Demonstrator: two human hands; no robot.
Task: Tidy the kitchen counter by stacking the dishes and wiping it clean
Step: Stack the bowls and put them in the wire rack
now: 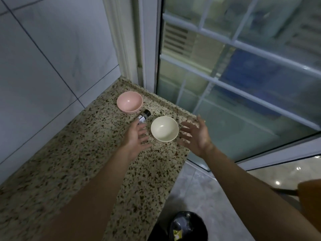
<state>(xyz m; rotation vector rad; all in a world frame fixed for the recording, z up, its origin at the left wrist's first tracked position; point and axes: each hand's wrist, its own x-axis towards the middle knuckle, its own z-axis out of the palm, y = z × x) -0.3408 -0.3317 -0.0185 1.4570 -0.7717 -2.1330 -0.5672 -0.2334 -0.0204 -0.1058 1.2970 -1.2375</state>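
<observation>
A cream bowl (164, 128) stands upright on the speckled granite counter (83, 153) near its right edge. A pink bowl (129, 102) sits farther back, close to the corner. My left hand (138, 138) is spread just left of the cream bowl, fingers apart and holding nothing. On the bowl's right side, my right hand (196, 133) hovers with its palm turned toward the bowl and its fingers apart. Neither hand touches the bowl.
A small bottle with a black cap (143, 116) lies between the two bowls, partly behind my left fingers. Tiled wall at left, glass window (243, 75) beyond the counter's far edge. A black bin (180, 228) stands on the floor below.
</observation>
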